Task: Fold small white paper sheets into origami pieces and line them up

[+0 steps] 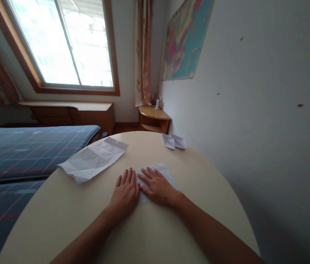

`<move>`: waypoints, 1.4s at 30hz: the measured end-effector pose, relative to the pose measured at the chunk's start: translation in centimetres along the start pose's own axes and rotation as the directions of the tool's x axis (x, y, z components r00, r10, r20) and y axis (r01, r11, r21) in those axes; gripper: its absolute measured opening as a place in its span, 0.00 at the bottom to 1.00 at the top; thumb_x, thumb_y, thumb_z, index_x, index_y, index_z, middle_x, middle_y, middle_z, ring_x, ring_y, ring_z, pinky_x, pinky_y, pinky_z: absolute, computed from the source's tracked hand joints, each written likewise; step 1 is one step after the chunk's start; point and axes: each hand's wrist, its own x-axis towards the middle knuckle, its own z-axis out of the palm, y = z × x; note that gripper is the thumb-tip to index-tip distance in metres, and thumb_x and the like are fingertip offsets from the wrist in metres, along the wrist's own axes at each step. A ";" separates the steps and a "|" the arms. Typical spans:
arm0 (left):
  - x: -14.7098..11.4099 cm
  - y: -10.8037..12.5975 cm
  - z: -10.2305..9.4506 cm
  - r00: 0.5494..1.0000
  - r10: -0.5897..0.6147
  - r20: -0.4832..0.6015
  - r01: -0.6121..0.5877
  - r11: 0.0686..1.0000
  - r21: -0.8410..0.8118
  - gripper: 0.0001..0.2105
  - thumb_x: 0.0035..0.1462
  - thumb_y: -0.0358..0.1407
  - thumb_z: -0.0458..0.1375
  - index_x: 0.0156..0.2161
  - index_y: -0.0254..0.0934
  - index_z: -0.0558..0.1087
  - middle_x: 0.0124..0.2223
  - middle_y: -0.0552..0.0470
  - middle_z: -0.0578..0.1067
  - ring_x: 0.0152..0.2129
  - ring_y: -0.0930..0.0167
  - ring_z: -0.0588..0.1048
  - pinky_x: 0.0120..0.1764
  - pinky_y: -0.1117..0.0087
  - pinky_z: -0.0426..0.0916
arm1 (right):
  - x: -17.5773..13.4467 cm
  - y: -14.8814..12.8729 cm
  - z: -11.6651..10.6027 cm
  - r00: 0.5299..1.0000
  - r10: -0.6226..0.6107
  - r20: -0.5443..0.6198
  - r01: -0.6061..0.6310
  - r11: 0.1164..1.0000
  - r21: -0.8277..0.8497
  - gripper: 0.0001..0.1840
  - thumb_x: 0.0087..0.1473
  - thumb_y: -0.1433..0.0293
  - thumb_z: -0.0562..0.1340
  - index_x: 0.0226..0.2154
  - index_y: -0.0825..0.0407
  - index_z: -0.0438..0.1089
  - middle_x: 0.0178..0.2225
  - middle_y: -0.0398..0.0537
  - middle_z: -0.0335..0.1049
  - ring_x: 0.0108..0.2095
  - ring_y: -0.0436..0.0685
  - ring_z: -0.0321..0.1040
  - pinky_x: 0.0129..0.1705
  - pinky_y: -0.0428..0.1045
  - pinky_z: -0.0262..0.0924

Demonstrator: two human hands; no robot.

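Observation:
A white sheet of paper [166, 171] lies on the round cream table [155, 234], partly covered by both hands. My left hand [126, 190] rests flat along its left edge, fingers stretched out and pointing away from me. Across the paper's middle lies my right hand [156, 186], palm down, its fingers spread and angled to the left. The two thumbs are close together. How the paper is folded beneath the hands is hidden.
A larger creased white sheet [96, 159] lies at the table's left edge. Folded paper pieces [174, 141] stand at the far right edge. A mattress [31, 150] is on the left, a wall [254, 128] on the right. Behind are a corner shelf [155, 112] and a desk [97, 106].

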 end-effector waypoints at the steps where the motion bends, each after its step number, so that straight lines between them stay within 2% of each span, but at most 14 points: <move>1: 0.0 0.1 -0.1 1.000 -0.019 0.008 0.019 1.000 0.008 0.27 0.66 0.37 0.42 0.66 0.24 0.57 0.69 0.33 0.54 0.67 0.53 0.52 0.64 0.49 0.52 | -0.1 0.5 -0.1 0.999 0.039 0.005 -0.039 0.999 -0.009 0.32 0.66 0.52 0.48 0.67 0.46 0.51 0.70 0.50 0.45 0.70 0.63 0.39 0.69 0.62 0.36; 4: 0.1 0.2 -0.2 0.998 -0.058 -0.021 0.058 0.998 0.022 0.27 0.66 0.38 0.42 0.66 0.24 0.58 0.69 0.33 0.55 0.66 0.54 0.54 0.63 0.48 0.52 | -0.3 2.2 -0.5 0.982 0.191 -0.008 -0.191 0.981 -0.042 0.37 0.64 0.49 0.48 0.68 0.51 0.50 0.70 0.54 0.42 0.70 0.65 0.36 0.69 0.64 0.33; 7: 0.3 0.1 -0.2 0.992 -0.101 -0.081 0.104 0.994 0.042 0.27 0.65 0.38 0.43 0.64 0.24 0.61 0.67 0.32 0.58 0.65 0.52 0.56 0.62 0.47 0.53 | -0.5 3.8 -0.7 0.936 0.347 -0.053 -0.350 0.934 -0.067 0.40 0.64 0.48 0.47 0.68 0.54 0.49 0.70 0.56 0.41 0.70 0.67 0.35 0.68 0.67 0.31; 10: 0.7 0.1 -0.4 0.979 -0.147 -0.138 0.156 0.986 0.053 0.26 0.63 0.38 0.46 0.62 0.24 0.63 0.66 0.32 0.61 0.64 0.51 0.58 0.62 0.47 0.53 | -0.6 4.1 -0.9 0.901 0.406 -0.152 -0.423 0.902 -0.093 0.39 0.64 0.50 0.49 0.67 0.58 0.52 0.69 0.59 0.44 0.70 0.68 0.36 0.68 0.69 0.25; 13: 1.0 0.0 -0.6 0.980 -0.100 -0.169 0.104 0.994 0.014 0.26 0.63 0.36 0.46 0.64 0.26 0.61 0.66 0.35 0.61 0.64 0.55 0.59 0.64 0.50 0.53 | -0.6 3.1 -1.0 0.938 0.268 -0.217 -0.295 0.950 -0.100 0.34 0.64 0.56 0.51 0.66 0.58 0.53 0.69 0.57 0.45 0.71 0.64 0.34 0.69 0.66 0.22; 15: 1.1 0.0 -0.6 0.986 -0.048 -0.158 0.045 0.999 -0.024 0.25 0.64 0.35 0.46 0.64 0.28 0.61 0.66 0.37 0.62 0.64 0.58 0.60 0.64 0.51 0.54 | -0.5 2.2 -0.9 0.978 0.138 -0.156 -0.149 0.987 -0.062 0.33 0.64 0.57 0.51 0.67 0.54 0.53 0.69 0.53 0.46 0.70 0.61 0.36 0.69 0.63 0.28; 17: 1.1 -0.1 -0.4 0.991 -0.028 -0.134 0.021 0.998 -0.056 0.24 0.64 0.36 0.46 0.63 0.30 0.63 0.65 0.38 0.64 0.63 0.58 0.61 0.63 0.51 0.55 | -0.5 1.5 -0.8 0.995 0.079 -0.066 -0.080 0.997 -0.015 0.33 0.64 0.55 0.52 0.66 0.51 0.54 0.69 0.52 0.46 0.70 0.62 0.38 0.69 0.63 0.33; 22: 1.2 -0.6 -0.6 0.980 -0.061 -0.190 0.050 0.997 -0.065 0.24 0.63 0.35 0.48 0.62 0.30 0.64 0.65 0.36 0.64 0.64 0.56 0.60 0.64 0.47 0.53 | -0.4 1.5 -0.6 0.983 0.181 -0.020 -0.181 0.984 0.001 0.36 0.63 0.51 0.53 0.67 0.52 0.54 0.69 0.55 0.45 0.70 0.65 0.40 0.68 0.64 0.36; 25: 1.3 -0.5 -0.7 0.975 0.110 -0.191 -0.136 0.982 -0.128 0.25 0.63 0.33 0.47 0.64 0.30 0.61 0.66 0.39 0.62 0.65 0.61 0.58 0.65 0.54 0.54 | -0.3 1.8 -0.8 0.980 0.196 -0.024 -0.196 0.981 -0.006 0.36 0.63 0.52 0.53 0.67 0.51 0.53 0.69 0.55 0.45 0.70 0.65 0.39 0.68 0.64 0.35; 28: 1.1 -0.3 -0.5 0.969 0.233 -0.088 -0.246 0.950 -0.193 0.26 0.65 0.38 0.47 0.65 0.32 0.59 0.66 0.41 0.63 0.65 0.63 0.59 0.64 0.56 0.56 | -0.3 1.9 -0.8 0.986 0.164 -0.014 -0.164 0.986 -0.006 0.35 0.63 0.53 0.52 0.67 0.50 0.53 0.70 0.53 0.45 0.70 0.65 0.39 0.68 0.64 0.35; 31: 0.9 -0.1 -0.1 0.983 0.181 -0.023 -0.182 0.969 -0.169 0.27 0.67 0.43 0.46 0.67 0.33 0.57 0.68 0.41 0.59 0.66 0.60 0.57 0.65 0.52 0.53 | -0.4 2.0 -0.7 0.988 0.152 0.005 -0.152 0.988 -0.012 0.35 0.64 0.53 0.51 0.67 0.50 0.52 0.70 0.51 0.44 0.70 0.65 0.38 0.68 0.65 0.34; 36: 0.8 -0.6 0.0 0.999 0.048 0.001 -0.048 0.995 -0.092 0.29 0.67 0.44 0.44 0.67 0.28 0.56 0.69 0.38 0.55 0.67 0.57 0.53 0.64 0.49 0.52 | -0.6 2.8 -0.7 0.966 0.258 -0.013 -0.258 0.965 -0.042 0.39 0.63 0.48 0.48 0.68 0.54 0.49 0.70 0.54 0.42 0.70 0.65 0.36 0.69 0.64 0.32; 39: 0.8 -1.0 -0.1 1.000 -0.026 -0.014 0.025 0.998 -0.053 0.29 0.67 0.44 0.44 0.66 0.27 0.58 0.68 0.36 0.56 0.66 0.55 0.55 0.63 0.47 0.52 | -0.7 3.4 -0.9 0.937 0.347 -0.024 -0.348 0.936 -0.055 0.41 0.63 0.48 0.47 0.68 0.57 0.48 0.70 0.54 0.40 0.70 0.66 0.35 0.69 0.65 0.32; 42: 0.8 -1.2 -0.6 0.990 -0.100 -0.095 0.098 0.995 -0.021 0.27 0.65 0.42 0.47 0.63 0.26 0.62 0.67 0.34 0.59 0.65 0.52 0.57 0.63 0.45 0.52 | -0.7 3.6 -0.9 0.913 0.407 -0.038 -0.409 0.911 -0.060 0.42 0.63 0.49 0.48 0.69 0.59 0.47 0.71 0.54 0.39 0.70 0.67 0.34 0.69 0.66 0.31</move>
